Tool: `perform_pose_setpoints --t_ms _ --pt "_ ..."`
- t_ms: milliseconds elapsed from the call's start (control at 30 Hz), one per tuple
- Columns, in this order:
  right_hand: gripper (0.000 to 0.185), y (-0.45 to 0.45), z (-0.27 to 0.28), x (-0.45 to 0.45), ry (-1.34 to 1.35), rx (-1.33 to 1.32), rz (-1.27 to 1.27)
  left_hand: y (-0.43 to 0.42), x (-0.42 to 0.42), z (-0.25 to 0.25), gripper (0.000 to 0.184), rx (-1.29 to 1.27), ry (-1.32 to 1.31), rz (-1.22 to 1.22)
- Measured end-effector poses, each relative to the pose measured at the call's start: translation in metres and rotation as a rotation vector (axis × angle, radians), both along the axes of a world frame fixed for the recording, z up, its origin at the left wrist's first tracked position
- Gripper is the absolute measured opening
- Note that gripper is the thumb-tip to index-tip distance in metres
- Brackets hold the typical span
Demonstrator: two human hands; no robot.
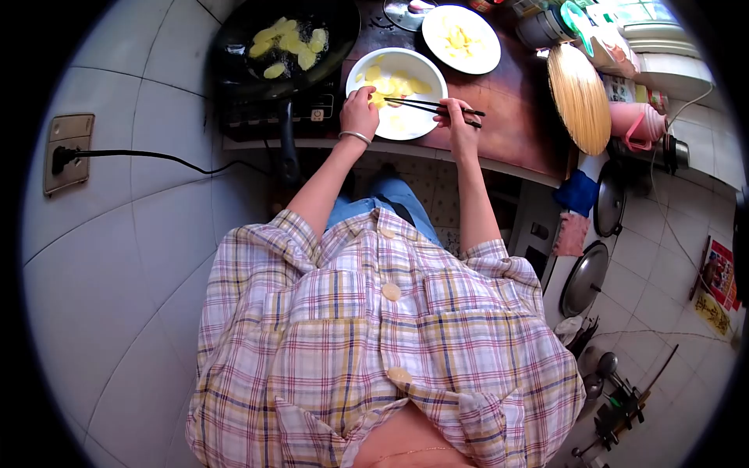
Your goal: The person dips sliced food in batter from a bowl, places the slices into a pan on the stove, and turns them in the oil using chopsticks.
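My right hand (459, 118) is closed around the chopsticks (421, 104), gripping well back, which keeps my fingers out of the white bowl (402, 130) while the tips reach the yellow slices (398, 83) inside. My left hand (360, 115) is at the bowl's left side, fingertips by a slice near the chopstick tips; I can't tell whether they pinch it or just steady things. The bowl sits on the table (516, 117) between the wok (335, 48) and the plate (487, 50), both holding more slices, so everything is within easy reach. The wok's handle (287, 140) points back towards me, handy to grab.
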State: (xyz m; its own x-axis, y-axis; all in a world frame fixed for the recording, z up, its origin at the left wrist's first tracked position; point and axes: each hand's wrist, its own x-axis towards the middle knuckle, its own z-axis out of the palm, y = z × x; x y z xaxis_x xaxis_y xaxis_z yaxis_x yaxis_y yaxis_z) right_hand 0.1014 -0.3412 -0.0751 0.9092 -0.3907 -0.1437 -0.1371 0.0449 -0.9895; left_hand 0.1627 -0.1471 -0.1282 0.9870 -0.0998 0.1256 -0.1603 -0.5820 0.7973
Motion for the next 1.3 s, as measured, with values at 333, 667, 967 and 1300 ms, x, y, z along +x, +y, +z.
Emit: perform_pose_setpoints --t_ms 333,667,967,1300 --pt "0.022 0.001 0.047 0.022 -0.036 -0.034 0.071 -0.001 0.010 -0.010 0.031 0.180 0.024 0.049" --pt "0.020 0.001 -0.001 0.024 0.004 -0.008 0.073 -0.017 0.042 -0.013 0.029 0.214 0.079 -0.068" --pt "0.023 -0.042 0.058 0.019 -0.091 0.058 -0.099 -0.042 0.076 -0.035 0.023 0.553 0.010 -0.388" --pt "0.018 0.069 0.104 0.143 -0.341 0.031 0.302 -0.053 0.063 -0.030 0.021 0.723 0.125 -0.331"
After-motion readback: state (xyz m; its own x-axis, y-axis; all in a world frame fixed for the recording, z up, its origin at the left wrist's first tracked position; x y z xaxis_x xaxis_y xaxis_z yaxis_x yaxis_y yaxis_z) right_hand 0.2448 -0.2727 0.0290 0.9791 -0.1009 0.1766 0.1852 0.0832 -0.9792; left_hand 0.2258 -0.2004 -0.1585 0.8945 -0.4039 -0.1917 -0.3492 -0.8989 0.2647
